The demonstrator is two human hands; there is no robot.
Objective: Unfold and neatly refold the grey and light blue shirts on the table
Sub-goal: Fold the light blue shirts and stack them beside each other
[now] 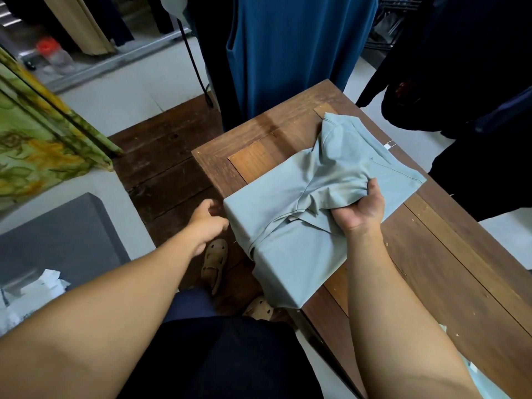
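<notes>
A light blue shirt [290,254] lies partly folded on the wooden table [449,269], its near end draped over the table's left edge. My right hand [359,207] grips a bunched fold of the shirt near its middle, palm turned up, fingers curled into the cloth. My left hand [205,223] hovers just left of the shirt's left edge, off the table, fingers loosely curled and holding nothing. The shirt's far part is rumpled, with a small white tag [389,144] beside it. No grey shirt shows on the table.
A dark teal garment [288,53] hangs beyond the table's far end and dark clothes [475,82] hang at the right. A green and yellow patterned cloth [37,145] hangs at the left. A grey mat [63,243] lies on the floor. My sandalled feet [214,263] stand by the table.
</notes>
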